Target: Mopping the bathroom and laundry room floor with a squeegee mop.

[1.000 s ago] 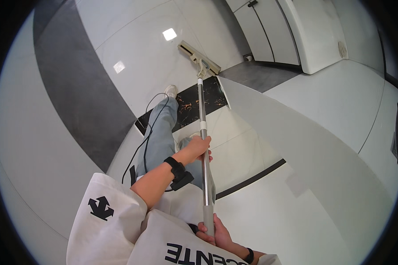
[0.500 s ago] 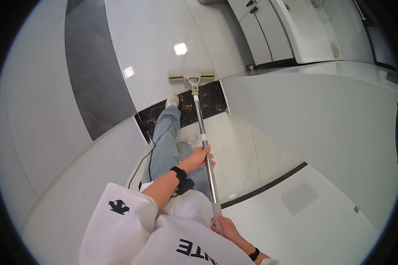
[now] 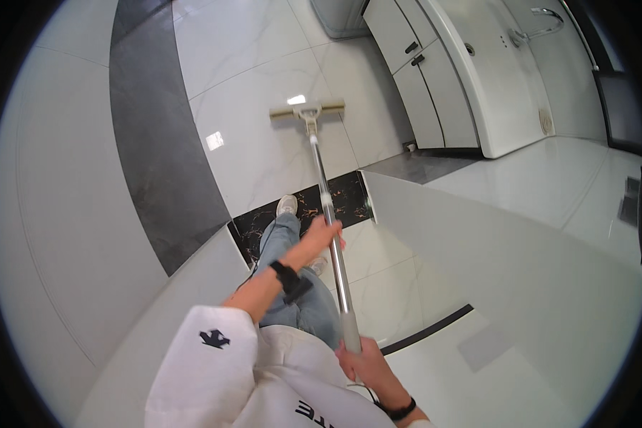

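Observation:
A sponge mop point(image 3: 320, 167) with a silver pole stretches ahead of me. Its wide cream head point(image 3: 292, 113) lies on the pale, glossy tiles beyond the dark threshold strip. Partway down the pole, my left hand point(image 3: 324, 235) is wrapped round the metal tube. Close to my body, my right hand point(image 3: 367, 365) grips the grey handle end point(image 3: 350, 332). Both wrists wear black bands. My palms hide the parts of the pole they close on.
The black patterned threshold point(image 3: 346, 196) crosses the doorway by my shoe point(image 3: 287, 205). A white cabinet point(image 3: 442, 100) with a washbasin point(image 3: 503, 85) and curved tap point(image 3: 546, 25) stands at the far right. Pale walls or panels flank the doorway. A grey strip point(image 3: 146, 143) runs along the floor at left.
The mop head has moved forward, farther past the threshold. Both hands have stayed on the pole and moved with it. The view has shifted, bringing more of the basin and tap into sight.

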Demonstrator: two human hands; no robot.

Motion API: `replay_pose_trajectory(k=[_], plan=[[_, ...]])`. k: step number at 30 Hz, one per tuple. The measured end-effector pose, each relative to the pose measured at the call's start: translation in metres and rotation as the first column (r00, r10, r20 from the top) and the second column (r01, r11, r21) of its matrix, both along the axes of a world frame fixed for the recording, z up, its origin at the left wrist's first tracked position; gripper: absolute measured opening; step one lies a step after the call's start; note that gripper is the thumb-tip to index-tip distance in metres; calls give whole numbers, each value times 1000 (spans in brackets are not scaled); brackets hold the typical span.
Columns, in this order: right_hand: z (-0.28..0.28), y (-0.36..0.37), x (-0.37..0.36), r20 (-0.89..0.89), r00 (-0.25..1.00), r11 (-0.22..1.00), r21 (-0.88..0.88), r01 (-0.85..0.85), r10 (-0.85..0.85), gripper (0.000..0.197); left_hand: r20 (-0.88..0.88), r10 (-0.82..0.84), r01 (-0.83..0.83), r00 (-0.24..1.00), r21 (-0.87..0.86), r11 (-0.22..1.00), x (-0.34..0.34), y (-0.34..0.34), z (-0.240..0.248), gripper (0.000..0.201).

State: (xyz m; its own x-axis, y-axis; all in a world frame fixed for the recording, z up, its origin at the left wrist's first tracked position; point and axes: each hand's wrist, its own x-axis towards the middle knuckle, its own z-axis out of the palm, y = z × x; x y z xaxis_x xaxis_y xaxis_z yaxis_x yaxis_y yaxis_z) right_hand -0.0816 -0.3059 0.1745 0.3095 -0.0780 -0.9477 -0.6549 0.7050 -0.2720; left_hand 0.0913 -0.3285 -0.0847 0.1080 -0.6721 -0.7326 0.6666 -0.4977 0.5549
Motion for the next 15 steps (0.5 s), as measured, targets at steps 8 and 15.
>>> replay_pose_trajectory(k=[8,15], plan=[[-149,-80,139,285,934,960,-114,255,-215,24,285,-45,19,957,92,996,164,-122,-70,22],[-197,-39,110,22,942,941,55,333,-335,25,526,-636,361,565,536,763,130,-97,-135,40]])
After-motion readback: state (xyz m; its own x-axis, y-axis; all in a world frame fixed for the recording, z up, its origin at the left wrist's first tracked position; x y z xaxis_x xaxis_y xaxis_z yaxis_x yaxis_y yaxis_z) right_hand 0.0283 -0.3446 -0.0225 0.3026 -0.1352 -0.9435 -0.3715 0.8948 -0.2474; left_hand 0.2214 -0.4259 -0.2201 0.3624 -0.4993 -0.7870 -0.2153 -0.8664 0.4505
